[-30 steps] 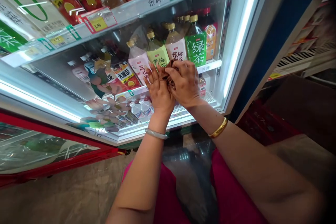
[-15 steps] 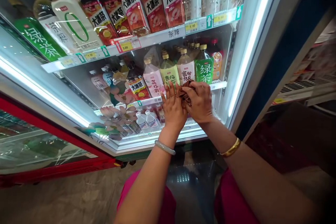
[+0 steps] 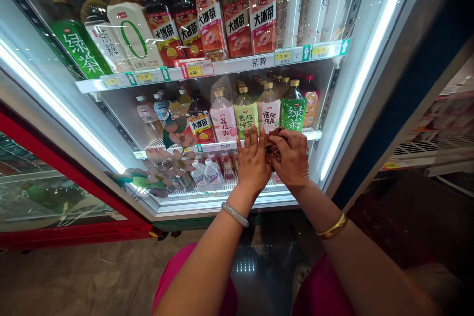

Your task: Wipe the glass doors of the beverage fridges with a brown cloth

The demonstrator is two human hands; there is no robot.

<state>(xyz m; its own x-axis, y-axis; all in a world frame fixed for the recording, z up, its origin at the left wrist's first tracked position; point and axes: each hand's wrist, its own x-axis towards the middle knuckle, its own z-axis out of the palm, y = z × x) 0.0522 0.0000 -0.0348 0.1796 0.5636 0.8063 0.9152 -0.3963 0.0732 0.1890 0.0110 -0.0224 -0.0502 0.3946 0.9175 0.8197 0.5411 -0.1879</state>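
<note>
My left hand, with a pale bangle at the wrist, lies flat with its fingers spread against the glass door of a lit drinks cooler. Right beside it, my right hand is closed on a crumpled dark brown cloth, pressed at the glass. A gold bangle is on that wrist. Behind the glass near my fingers stand a yellow-green bottle, a pale pink-labelled bottle and a green tea bottle.
Large bottles line the upper shelf. Flower decals mark the glass at lower left. A red-framed cooler adjoins at left, a dark blue frame at right. Brown floor lies below.
The view has shifted, so the shelves appear lower and farther right. Both hands remain side by side at the glass, the left spread and the right still holding the cloth.
</note>
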